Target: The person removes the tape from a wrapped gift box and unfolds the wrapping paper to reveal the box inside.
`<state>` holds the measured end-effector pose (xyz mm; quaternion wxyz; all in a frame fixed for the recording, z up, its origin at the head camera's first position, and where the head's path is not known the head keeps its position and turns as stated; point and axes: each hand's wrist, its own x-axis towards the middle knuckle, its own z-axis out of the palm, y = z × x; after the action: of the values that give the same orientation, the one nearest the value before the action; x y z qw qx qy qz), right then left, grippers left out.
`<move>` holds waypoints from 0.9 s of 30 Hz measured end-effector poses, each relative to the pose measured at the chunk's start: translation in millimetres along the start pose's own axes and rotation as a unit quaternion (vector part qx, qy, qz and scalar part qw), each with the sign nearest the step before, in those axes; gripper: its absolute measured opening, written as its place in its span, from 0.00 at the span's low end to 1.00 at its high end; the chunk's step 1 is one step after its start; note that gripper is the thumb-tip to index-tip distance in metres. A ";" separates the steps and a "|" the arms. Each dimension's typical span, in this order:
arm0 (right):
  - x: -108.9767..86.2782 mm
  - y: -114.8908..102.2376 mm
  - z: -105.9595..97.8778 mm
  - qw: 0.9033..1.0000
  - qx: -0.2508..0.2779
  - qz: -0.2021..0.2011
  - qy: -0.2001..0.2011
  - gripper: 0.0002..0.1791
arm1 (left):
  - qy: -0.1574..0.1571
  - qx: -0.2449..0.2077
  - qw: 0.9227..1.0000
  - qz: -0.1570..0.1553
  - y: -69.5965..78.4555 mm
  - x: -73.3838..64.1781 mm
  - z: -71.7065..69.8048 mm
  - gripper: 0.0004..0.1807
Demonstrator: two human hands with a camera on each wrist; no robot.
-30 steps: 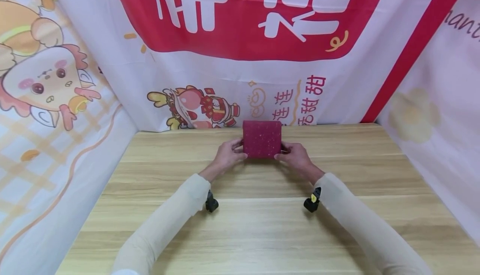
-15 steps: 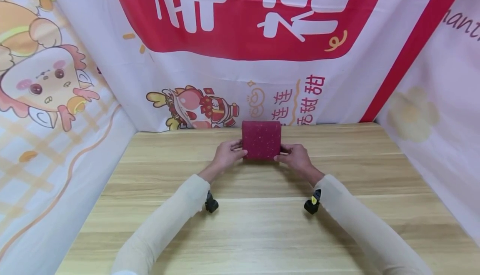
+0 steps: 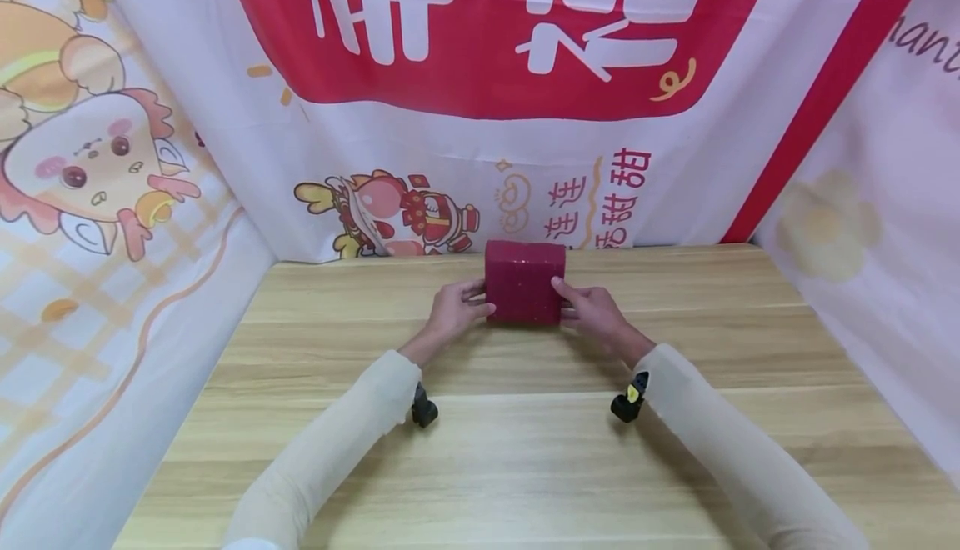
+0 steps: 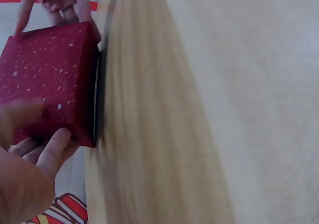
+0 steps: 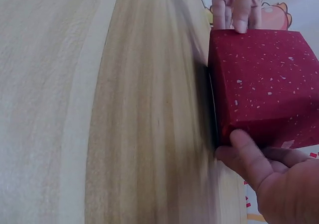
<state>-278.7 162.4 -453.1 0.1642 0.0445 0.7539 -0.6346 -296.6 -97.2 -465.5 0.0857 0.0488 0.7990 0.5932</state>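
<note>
A dark red box (image 3: 523, 285) with pale flecks is at the back middle of the table, both hands on its sides. My left hand (image 3: 453, 308) holds its left side, with the thumb at the lower front corner. On the opposite side my right hand (image 3: 597, 313) grips it, thumb up on the right front edge. Both wrist views show fingers of each hand at the box's sides. A dark gap with a thin pale line runs along the box's lower edge in the right wrist view; whether it touches the table is unclear.
The wood-grain table (image 3: 517, 450) reaches back to a white and red printed cloth (image 3: 480, 133). Printed cloths also hang at the left and right sides. A small black device (image 3: 424, 410) is strapped at the left wrist, and another black device (image 3: 628, 404) at the right.
My right thumb has moved up from the box's lower corner to its right edge. The box has come slightly nearer, and more of its upper side shows. My left hand stays almost still.
</note>
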 end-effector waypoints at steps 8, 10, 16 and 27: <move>-1.0 -5.4 2.0 0.999 0.030 0.014 0.011 0.57 | -0.014 -0.162 0.984 -0.075 10.4 -0.8 -2.6 0.39; -0.5 -7.2 2.5 0.999 0.033 0.019 0.014 0.58 | -0.011 -0.172 0.981 -0.085 12.4 -0.2 -2.9 0.40; 0.2 -8.5 2.4 0.999 0.045 0.017 -0.001 0.57 | -0.004 -0.168 0.979 -0.114 16.9 1.5 -3.3 0.43; 1.7 -1.2 -0.4 0.996 0.083 -0.021 -0.027 0.41 | -0.038 -0.178 0.977 -0.109 15.4 0.2 -9.9 0.28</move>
<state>-280.7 162.4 -452.4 0.1670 0.0247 0.6944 -0.6995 -299.1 -102.0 -448.0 0.1880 -0.0322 0.6774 0.7105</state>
